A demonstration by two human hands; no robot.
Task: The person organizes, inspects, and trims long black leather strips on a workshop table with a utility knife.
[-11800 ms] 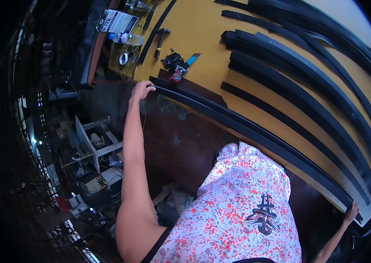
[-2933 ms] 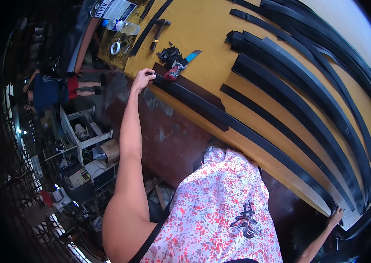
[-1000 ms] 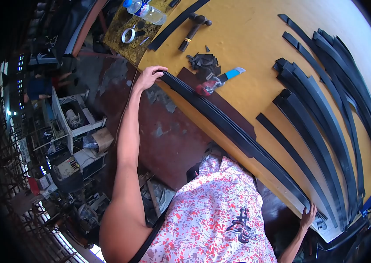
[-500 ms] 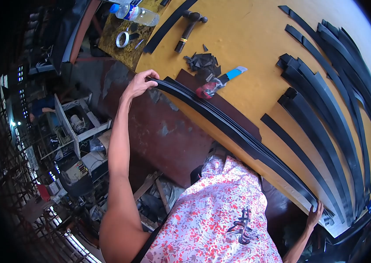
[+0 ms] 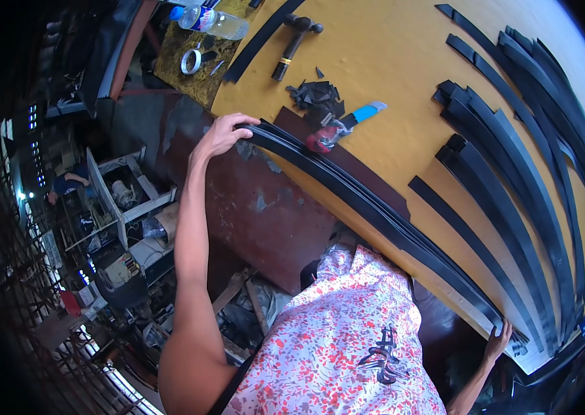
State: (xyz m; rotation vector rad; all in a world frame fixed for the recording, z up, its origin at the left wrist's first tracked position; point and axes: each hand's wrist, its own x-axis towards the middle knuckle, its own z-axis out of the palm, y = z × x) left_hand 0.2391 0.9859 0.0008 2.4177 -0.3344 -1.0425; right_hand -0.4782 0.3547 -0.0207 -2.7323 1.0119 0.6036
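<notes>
A long stack of black strips point(image 5: 354, 187) lies along the near edge of the yellow tabletop point(image 5: 368, 66), bowed by the lens. At its left end my left hand point(image 5: 223, 136) is closed, thumb and fingers pinching the strip ends. Far down at the other end, my right hand point(image 5: 498, 342) grips the strips by the table corner, its fingers partly hidden. Beneath the stack, a dark brown flat piece point(image 5: 292, 123) shows. Beyond it lie a blue-handled cutter point(image 5: 365, 114), a crumpled red and clear wrapper point(image 5: 327, 137) and a heap of black scraps point(image 5: 316, 95).
A hammer point(image 5: 294, 48) lies farther back. More black strips point(image 5: 500, 187) in several bundles cover the right side. A water bottle point(image 5: 213, 22) and a white tape roll point(image 5: 191, 61) rest on a stained surface at upper left. Another person point(image 5: 67, 183) is in the background left.
My left hand has shifted very slightly right with the strip ends. The view has moved a little. The right hand stays at the far end, and more of the background person shows.
</notes>
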